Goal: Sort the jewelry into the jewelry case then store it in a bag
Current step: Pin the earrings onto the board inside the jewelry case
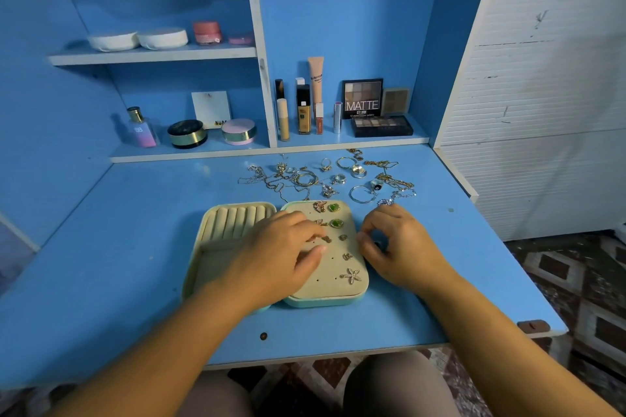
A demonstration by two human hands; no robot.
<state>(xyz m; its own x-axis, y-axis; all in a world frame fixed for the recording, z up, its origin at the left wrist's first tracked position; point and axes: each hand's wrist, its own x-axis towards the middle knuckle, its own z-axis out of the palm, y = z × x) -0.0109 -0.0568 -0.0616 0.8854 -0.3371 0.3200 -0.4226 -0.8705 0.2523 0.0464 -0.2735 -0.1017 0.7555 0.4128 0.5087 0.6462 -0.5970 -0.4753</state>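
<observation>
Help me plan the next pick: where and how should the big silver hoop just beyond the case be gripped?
Probably pinch the silver hoop at its near rim, from above with the right hand: it lies flat, open-centred, so one fingertip fits inside.

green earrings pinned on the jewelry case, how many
2 green earrings: one at the far edge of the earring panel, one just nearer. The left hand may hide more.
</observation>
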